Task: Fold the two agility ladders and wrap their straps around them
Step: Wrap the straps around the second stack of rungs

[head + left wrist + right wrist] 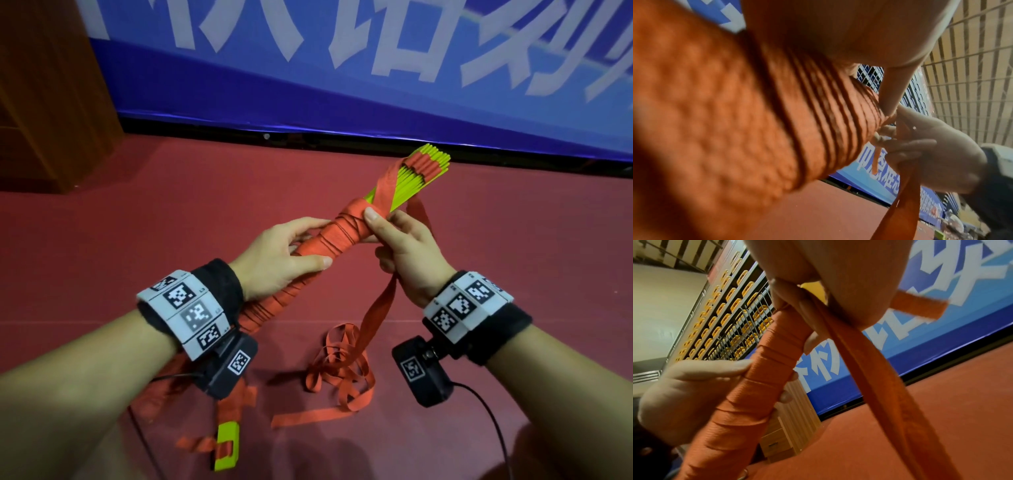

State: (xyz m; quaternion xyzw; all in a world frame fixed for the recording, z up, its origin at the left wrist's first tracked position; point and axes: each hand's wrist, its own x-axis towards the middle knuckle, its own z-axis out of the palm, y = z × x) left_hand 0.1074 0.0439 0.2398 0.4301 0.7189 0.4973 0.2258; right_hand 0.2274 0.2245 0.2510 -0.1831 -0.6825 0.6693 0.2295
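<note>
A folded agility ladder (346, 226), a bundle of yellow-green rungs wound in orange strap, slants up to the right above the floor. My left hand (284, 257) grips its wrapped middle (764, 369). My right hand (404, 243) presses its thumb on the newest wrap and holds the loose orange strap (376, 308), which runs through its fingers (869, 369). The strap's slack lies in a tangled heap (339, 370) on the floor. Bare rung ends (428, 164) stick out at the top. In the left wrist view the wrapped bundle (756, 113) fills the frame.
The red floor (171, 205) runs to a blue banner with white characters (342, 51) at the back. A wooden cabinet (48, 85) stands at far left. Another yellow-green rung end with orange strap (226, 445) lies near my left forearm. Camera cables trail from both wrists.
</note>
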